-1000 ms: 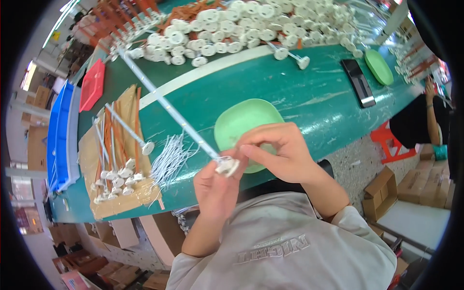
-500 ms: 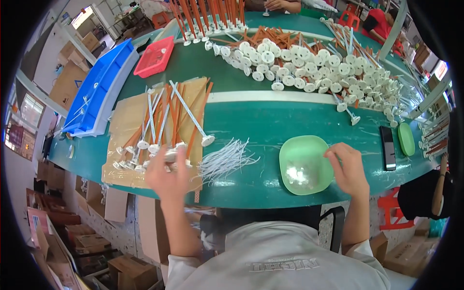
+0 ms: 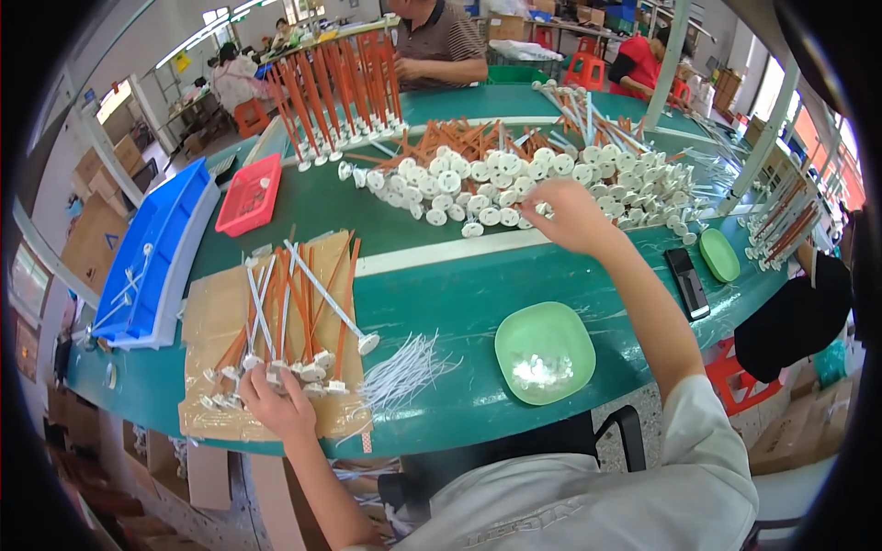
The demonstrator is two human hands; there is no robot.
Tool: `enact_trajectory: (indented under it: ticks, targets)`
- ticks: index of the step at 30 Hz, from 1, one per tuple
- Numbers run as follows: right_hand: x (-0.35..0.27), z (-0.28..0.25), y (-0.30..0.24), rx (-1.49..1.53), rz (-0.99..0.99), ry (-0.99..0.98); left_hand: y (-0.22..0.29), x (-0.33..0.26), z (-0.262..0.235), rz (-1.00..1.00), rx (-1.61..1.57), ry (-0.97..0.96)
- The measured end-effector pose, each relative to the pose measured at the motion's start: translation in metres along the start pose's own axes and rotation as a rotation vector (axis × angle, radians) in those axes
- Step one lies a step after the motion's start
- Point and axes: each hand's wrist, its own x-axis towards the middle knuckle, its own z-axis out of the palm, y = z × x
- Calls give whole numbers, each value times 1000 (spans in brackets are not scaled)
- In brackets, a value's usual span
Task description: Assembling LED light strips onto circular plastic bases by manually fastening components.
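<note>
My left hand (image 3: pixel 280 404) rests at the near end of a bunch of orange and white sticks with white round ends (image 3: pixel 312 373) on a cardboard sheet (image 3: pixel 207 317). Its fingers are apart among the round ends, and none is plainly gripped. My right hand (image 3: pixel 571 219) reaches out to the near side of a big pile of orange sticks with white disc ends (image 3: pixel 501 188). Thumb and forefinger curve with a gap between them, close to the discs. A bundle of thin white strips (image 3: pixel 404 375) lies right of the cardboard. Small shiny bits sit inside a green dish (image 3: pixel 514 367).
Far left stand a blue tray (image 3: pixel 152 253) and a red basket (image 3: pixel 234 216). Orange sticks stand upright (image 3: pixel 335 101) behind. A black phone (image 3: pixel 687 283) and a smaller green dish (image 3: pixel 719 255) lie right. Another person (image 3: pixel 441 46) sits across the table.
My right hand has moved from beside the green dish forward to the pile of disc-ended sticks. My left hand stays by the bunch on the cardboard. The view has shifted.
</note>
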Motion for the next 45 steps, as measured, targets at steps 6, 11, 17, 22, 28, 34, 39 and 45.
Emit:
enact_trajectory:
  ticks: [6,11,17,22,28,34,39,45]
  targets:
    - [80,32,38,-322,187,10,9,-1,-3,89,-91,-21]
    - [76,12,47,-250,217,45,8,-5,-3,176,-102,-85]
    - [-2,-30,5,242,234,241,38,-3,-18,346,-24,63]
    - [-89,-30,-76,651,235,182,138,-37,-22,36,-964,-154]
    - [-153,-7,-111,793,-14,240,246,-68,9,-712,-2022,-916]
    - [-190,10,-127,480,-15,510,260,-75,13,-672,-2075,-1059]
    - [-195,20,-126,329,-113,617,258,-83,8,-601,-1957,-1016]
    - [-188,21,-126,314,-132,633,251,-87,8,-577,-1907,-1034]
